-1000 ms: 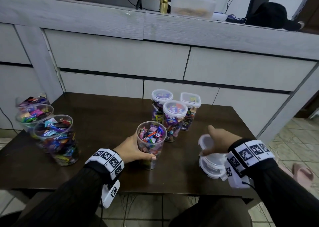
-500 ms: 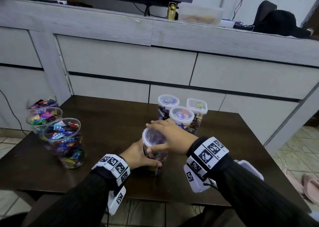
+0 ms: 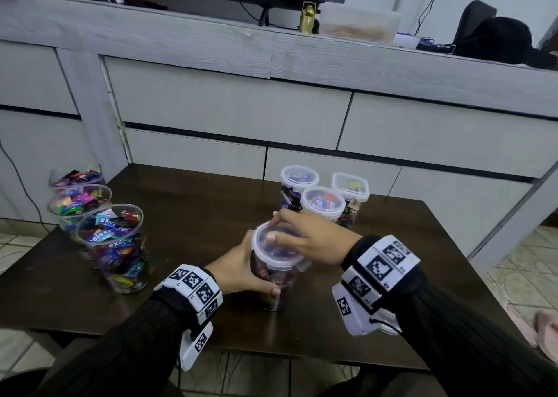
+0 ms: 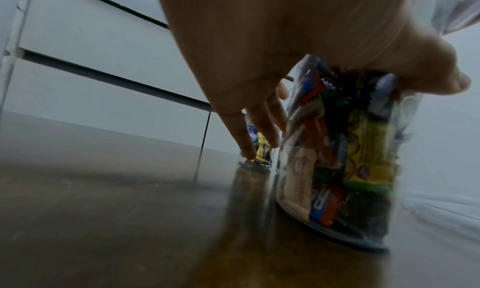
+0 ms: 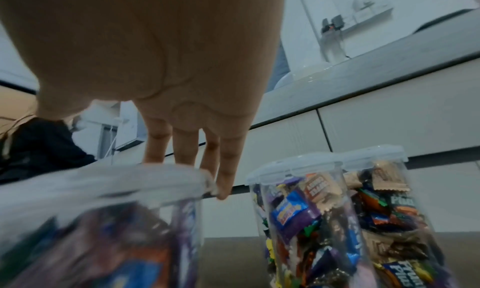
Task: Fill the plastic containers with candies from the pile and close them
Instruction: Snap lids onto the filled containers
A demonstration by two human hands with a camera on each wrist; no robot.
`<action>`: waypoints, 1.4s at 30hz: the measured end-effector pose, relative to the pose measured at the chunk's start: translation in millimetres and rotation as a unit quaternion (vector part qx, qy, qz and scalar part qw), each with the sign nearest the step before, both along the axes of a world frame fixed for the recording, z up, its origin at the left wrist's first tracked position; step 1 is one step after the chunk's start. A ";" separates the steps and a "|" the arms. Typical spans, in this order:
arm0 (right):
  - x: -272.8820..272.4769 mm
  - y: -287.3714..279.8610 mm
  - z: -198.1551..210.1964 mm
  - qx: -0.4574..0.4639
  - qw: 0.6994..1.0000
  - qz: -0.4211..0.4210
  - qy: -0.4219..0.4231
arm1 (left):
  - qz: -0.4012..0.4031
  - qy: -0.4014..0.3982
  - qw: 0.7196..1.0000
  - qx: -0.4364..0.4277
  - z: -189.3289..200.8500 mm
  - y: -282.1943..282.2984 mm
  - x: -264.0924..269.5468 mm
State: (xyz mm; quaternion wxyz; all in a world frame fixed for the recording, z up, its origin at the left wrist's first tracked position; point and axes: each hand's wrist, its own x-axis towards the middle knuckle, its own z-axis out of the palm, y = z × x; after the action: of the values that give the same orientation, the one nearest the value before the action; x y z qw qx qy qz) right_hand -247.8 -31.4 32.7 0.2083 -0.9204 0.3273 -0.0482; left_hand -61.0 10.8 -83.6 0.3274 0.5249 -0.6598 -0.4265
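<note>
With a clear lid (image 3: 275, 247) now sitting on the candy-filled container (image 3: 273, 279) where a second ago the cup stood open, a person works at the dark tabletop (image 3: 193, 215). The left hand (image 3: 241, 271) wraps around the container's side and steadies it near the front edge, as it did a moment ago. The right hand (image 3: 308, 236), which a second ago was off to the right at a stack of spare lids, lies across the lid with fingers stretched nearly flat, tips over the far rim. Whether the lid has snapped shut cannot be told; pressing around the rim looks like the step in hand. Three closed containers (image 3: 324, 205) stand just behind. Three filled, uncovered containers (image 3: 116, 245) wait at the left edge.
</note>
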 end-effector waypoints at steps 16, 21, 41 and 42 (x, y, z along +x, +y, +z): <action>-35.1 7.5 -32.8 0.000 0.994 -0.040 -0.098 | 0.042 -0.037 0.998 -0.039 -1.9 0.7 -4.2; -26.4 17.3 -37.4 -0.020 0.990 -0.069 -0.121 | 0.046 -0.026 0.998 -0.026 -3.0 1.9 -8.1; -54.6 5.2 -25.9 -0.004 0.994 -0.003 -0.109 | 0.002 0.064 0.998 -0.002 -6.3 -2.0 -17.6; -55.2 5.1 -25.6 -0.004 0.994 0.005 -0.109 | -0.003 0.064 0.998 -0.002 -6.0 -4.2 -16.5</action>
State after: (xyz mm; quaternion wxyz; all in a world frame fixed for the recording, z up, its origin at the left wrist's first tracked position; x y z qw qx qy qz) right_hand -303.0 -26.3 7.0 0.2395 -0.9122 0.2975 -0.1482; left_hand -77.6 6.5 -89.6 0.3693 0.4936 -0.6399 -0.4588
